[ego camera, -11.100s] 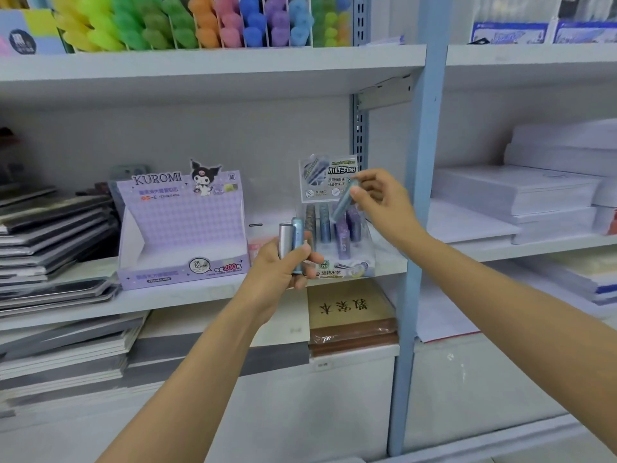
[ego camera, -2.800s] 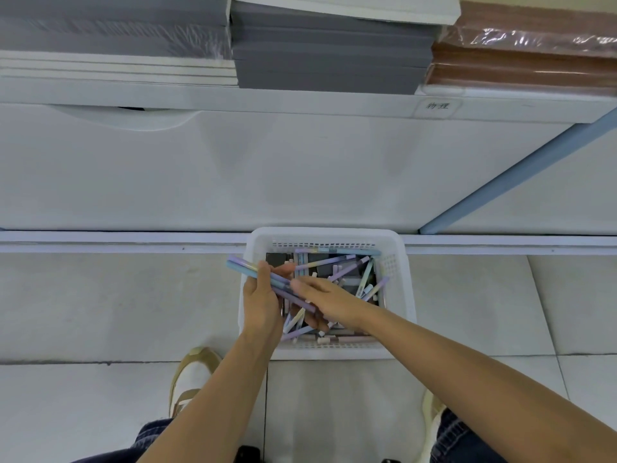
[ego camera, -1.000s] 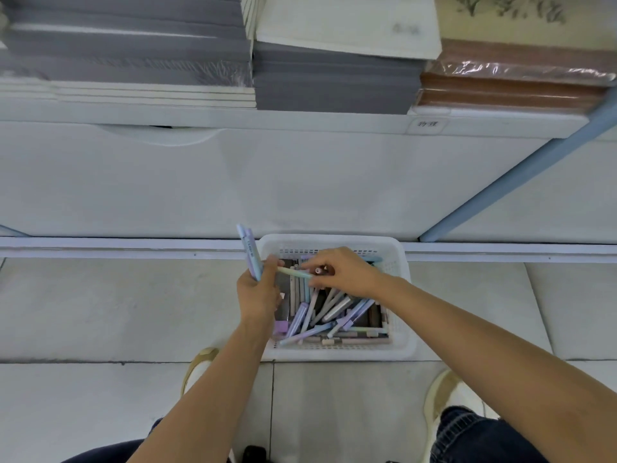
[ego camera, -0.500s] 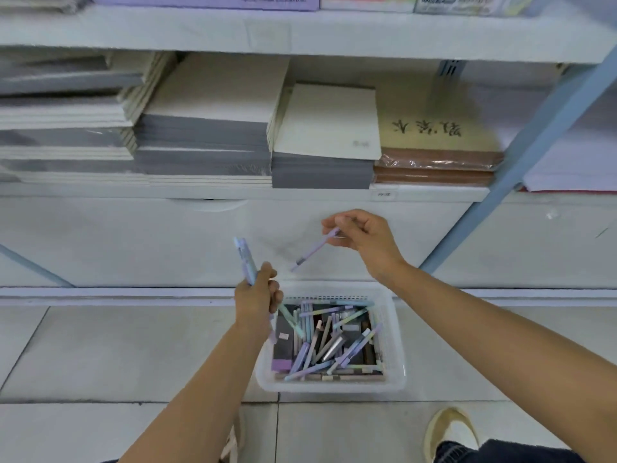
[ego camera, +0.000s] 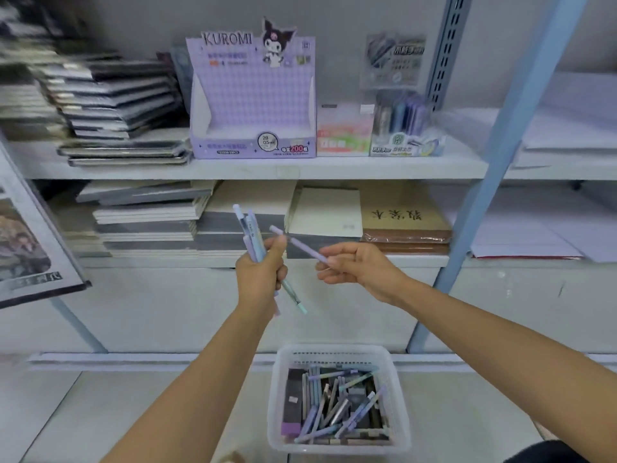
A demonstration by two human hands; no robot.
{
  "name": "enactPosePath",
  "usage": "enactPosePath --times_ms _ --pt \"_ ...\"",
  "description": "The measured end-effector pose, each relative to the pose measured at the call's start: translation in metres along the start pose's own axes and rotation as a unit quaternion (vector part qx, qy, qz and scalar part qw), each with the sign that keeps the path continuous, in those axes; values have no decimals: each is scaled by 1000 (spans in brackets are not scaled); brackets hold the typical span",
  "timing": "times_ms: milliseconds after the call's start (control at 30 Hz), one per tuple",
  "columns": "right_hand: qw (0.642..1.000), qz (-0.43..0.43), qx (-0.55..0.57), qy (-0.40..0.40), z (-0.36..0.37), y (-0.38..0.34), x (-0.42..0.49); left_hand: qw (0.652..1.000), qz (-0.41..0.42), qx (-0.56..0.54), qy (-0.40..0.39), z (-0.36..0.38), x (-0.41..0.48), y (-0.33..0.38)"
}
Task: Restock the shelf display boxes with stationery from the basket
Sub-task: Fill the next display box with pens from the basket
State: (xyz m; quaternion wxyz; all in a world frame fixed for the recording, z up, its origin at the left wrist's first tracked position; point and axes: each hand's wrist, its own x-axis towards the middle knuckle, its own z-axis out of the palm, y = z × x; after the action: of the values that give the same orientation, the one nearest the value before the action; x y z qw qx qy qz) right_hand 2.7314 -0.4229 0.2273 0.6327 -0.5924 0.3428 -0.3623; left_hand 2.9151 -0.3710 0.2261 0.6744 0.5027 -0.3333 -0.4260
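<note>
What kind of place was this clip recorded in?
Probably a stationery shop: a shelf stacked with notebooks, a Kuromi display box standing on it, and a floor basket of pens.

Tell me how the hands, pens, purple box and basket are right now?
left hand: grips a bunch of pens.
right hand: pinches one purple pen.
Kuromi box: upright on shelf, tray looks empty.
basket: on floor, holding loose stationery.

Left hand [ego camera: 263, 272] and right hand [ego camera: 354, 265] are bare, forearms [ego camera: 187, 379] too; dark trouser fabric [ego camera: 547, 452] shows at lower right.
</note>
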Motion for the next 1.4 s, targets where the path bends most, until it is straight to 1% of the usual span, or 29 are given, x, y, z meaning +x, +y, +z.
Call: enactPosePath --times_ms 100,167,233,267,367,433,500,600,667,733,767,833,867,900,933,1033,1233,1300,1400 --pt "998 -67 -9 -1 5 -35 -2 996 63 12 -58 16 1 38" --pt "995 -94 -14 -10 8 -57 -3 992 91 18 -83 27 6 64" --pt "990 -127 -59 -5 8 -81 -2 986 122 38 -108 38 11 90" --pt "983 -157 -97 16 8 -93 0 981 144 58 -120 43 14 101" --pt "941 -258 -190 103 10 -136 9 956 211 138 -150 58 19 128" --pt "927 -288 -218 100 13 -162 17 943 232 165 -172 67 21 142" --pt "923 -288 -242 81 13 -183 26 942 229 144 -196 74 27 155" --pt "922 -282 -259 59 4 -207 38 940 232 136 -212 81 43 173" --pt "921 -296 -240 76 -4 -220 47 943 230 125 -207 85 55 181" --pt "921 -303 -209 124 -12 -229 57 949 223 115 -189 88 68 184" --pt "915 -299 -223 151 -15 -231 61 953 217 113 -178 89 74 184" --pt "889 -270 -320 185 -22 -228 68 959 204 113 -159 89 83 182" --pt "877 -249 -366 189 -24 -224 70 961 197 114 -155 90 87 181" --pt "871 -234 -390 186 -26 -220 71 962 191 114 -156 90 90 180" --pt "874 -227 -392 177 -28 -216 71 963 185 113 -162 90 92 180" --pt "896 -228 -349 151 -29 -213 64 959 178 107 -191 91 96 181" --pt "919 -200 -324 104 -31 -224 48 950 185 111 -227 91 111 184" --pt "915 -210 -323 117 -32 -236 53 949 182 118 -229 93 117 185" --pt "911 -258 -258 190 -39 -261 69 951 172 125 -224 95 124 187"
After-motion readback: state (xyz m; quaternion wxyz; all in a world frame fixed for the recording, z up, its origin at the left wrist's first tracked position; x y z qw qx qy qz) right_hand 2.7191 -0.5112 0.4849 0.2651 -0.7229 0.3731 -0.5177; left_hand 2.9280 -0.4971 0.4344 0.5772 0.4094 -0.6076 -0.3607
